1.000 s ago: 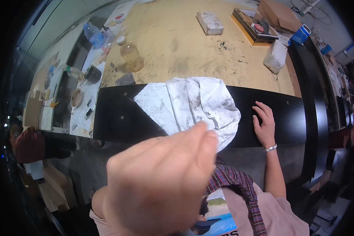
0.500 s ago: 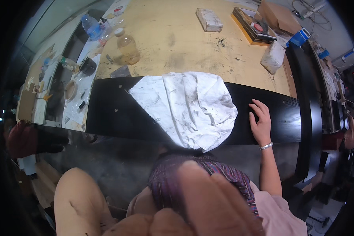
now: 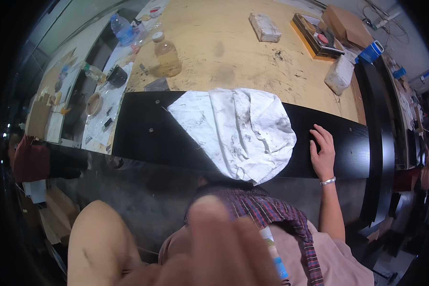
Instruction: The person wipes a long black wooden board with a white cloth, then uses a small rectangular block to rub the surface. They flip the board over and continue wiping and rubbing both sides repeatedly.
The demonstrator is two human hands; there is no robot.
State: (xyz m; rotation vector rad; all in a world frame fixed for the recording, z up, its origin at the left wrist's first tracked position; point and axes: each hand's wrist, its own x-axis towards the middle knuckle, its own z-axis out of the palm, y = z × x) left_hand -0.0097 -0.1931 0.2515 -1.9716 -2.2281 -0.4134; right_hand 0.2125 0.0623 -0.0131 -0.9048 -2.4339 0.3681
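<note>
My right hand (image 3: 324, 151) lies on a long black board (image 3: 138, 112), palm down and holding nothing, its fingers loosely apart. A silvery bracelet (image 3: 328, 181) circles that wrist. To the left of this hand, a crumpled white cloth (image 3: 243, 133) with dark smudges is spread over the board and hangs past its near edge. My left hand (image 3: 219, 248) is raised very close in front of the view, large and blurred, with its elbow bent out to the left. Its fingers point upward, but whether they grip anything cannot be made out.
Beyond the board is a stained yellowish tabletop (image 3: 200, 52) with a bottle of amber liquid (image 3: 168, 57), a wrapped white block (image 3: 265, 27) and an open box (image 3: 314, 35). A second wrapped block (image 3: 340, 75) stands at right, near a blue container (image 3: 370, 51). Cups and bottles line the left.
My view has shifted slightly, so the table scene sits further right. The raised left hand has moved a little left and down in the picture. My right hand stays resting on the board.
</note>
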